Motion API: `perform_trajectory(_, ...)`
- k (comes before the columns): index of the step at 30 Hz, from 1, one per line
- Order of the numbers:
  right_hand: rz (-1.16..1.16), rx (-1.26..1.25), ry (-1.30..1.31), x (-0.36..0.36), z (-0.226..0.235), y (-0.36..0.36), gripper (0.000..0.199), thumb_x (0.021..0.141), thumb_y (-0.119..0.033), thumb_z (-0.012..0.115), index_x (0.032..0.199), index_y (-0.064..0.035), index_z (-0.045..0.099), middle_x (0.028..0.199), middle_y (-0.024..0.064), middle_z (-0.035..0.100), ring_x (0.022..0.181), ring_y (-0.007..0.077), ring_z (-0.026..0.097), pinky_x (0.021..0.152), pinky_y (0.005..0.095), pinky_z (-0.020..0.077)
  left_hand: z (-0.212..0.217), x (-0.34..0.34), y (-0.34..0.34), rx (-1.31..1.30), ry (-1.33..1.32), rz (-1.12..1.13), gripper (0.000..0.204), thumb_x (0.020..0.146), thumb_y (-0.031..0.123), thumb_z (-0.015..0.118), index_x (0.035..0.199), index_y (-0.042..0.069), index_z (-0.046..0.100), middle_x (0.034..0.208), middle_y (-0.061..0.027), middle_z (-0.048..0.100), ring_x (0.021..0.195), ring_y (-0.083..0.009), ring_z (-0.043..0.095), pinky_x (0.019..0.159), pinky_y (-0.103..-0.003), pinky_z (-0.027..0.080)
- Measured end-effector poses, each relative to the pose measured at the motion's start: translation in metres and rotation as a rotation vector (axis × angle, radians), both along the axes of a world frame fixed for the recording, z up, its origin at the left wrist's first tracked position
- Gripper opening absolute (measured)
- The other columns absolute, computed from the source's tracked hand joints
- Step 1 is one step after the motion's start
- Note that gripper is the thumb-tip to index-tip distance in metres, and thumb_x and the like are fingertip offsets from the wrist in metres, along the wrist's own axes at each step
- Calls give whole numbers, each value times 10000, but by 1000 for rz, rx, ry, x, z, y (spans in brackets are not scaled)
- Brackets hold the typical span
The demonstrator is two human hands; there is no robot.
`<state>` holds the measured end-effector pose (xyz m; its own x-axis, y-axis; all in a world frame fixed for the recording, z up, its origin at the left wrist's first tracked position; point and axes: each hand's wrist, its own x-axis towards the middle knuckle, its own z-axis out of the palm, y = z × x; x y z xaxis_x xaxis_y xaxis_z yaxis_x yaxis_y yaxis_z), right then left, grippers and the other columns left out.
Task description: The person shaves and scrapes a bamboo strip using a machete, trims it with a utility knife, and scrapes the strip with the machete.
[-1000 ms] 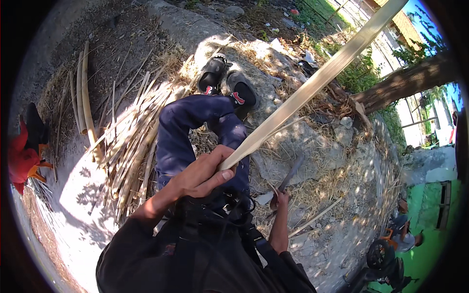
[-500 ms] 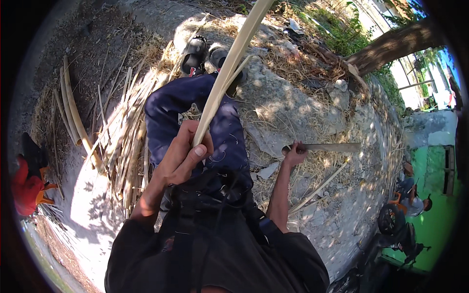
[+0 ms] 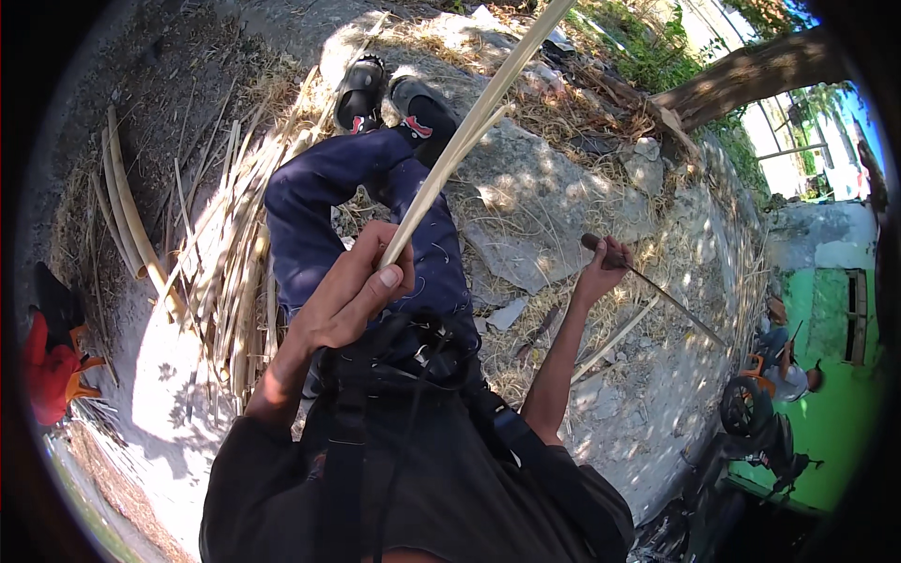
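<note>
My left hand (image 3: pixel 357 296) is closed round the lower end of a long pale bamboo strip (image 3: pixel 469 123). The strip slants up and to the right past my thighs and runs out of the top edge. A thin sliver (image 3: pixel 490 122) stands off its right side, partly split from it. Out to the right, my right hand (image 3: pixel 603 269) grips the dark handle of a long-bladed knife (image 3: pixel 676 305). Its blade shows nearly edge-on, pointing down and right, well apart from the strip.
A heap of split bamboo strips (image 3: pixel 239 281) lies left of my legs, with thicker bamboo poles (image 3: pixel 129 202) beyond. Rock (image 3: pixel 535 202) and shavings cover the right side. A tree trunk (image 3: pixel 760 80) leans in at upper right. A person (image 3: pixel 788 366) sits near a motorcycle (image 3: pixel 751 413); another person (image 3: pixel 47 366) is far left.
My right hand has risen and moved right, and the knife has turned from level to pointing down and right. The bamboo strip's upper end has tilted further right. My feet show more.
</note>
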<state>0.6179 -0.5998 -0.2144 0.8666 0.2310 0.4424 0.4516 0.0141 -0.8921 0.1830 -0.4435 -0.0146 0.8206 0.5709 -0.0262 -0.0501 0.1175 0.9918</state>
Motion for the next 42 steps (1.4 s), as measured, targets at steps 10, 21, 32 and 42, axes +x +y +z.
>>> perform_trajectory(10, 79, -343, 285, 6, -68, -50, 849, 926, -23, 661, 1619, -68, 173, 983, 115, 658, 880, 202, 645, 863, 353, 526, -10, 6, 0, 27, 87, 28, 201, 1122, 214, 426, 1199, 32, 461, 812, -24, 518, 700, -87, 457, 637, -273, 403)
perform_trajectory(21, 56, -528, 776, -37, -229, -103, 609, 947, -136, 668, 1472, -26, 380, 750, 85, 603, 587, 175, 600, 544, 350, 511, -19, 12, 5, 145, 187, 49, 245, 1112, 249, 489, 1218, 29, 465, 864, -52, 543, 781, -136, 515, 736, -324, 445)
perform_trajectory(32, 73, -743, 989, -73, -218, -151, 266, 851, -233, 783, 854, -18, 626, 681, 58, 606, 521, 192, 585, 506, 352, 492, -20, 20, -2, 340, 187, 83, 314, 1057, 251, 610, 1215, 19, 469, 753, -177, 569, 658, -329, 602, 645, -441, 434)
perform_trajectory(42, 91, -655, 240, -51, -86, -132, 237, 870, -161, 771, 840, 13, 614, 646, 4, 536, 581, 104, 494, 553, 322, 409, -2, 31, 9, -410, -16, -210, 310, 1156, 360, 369, 1048, 87, 470, 740, 48, 360, 501, -35, 367, 423, -204, 305)
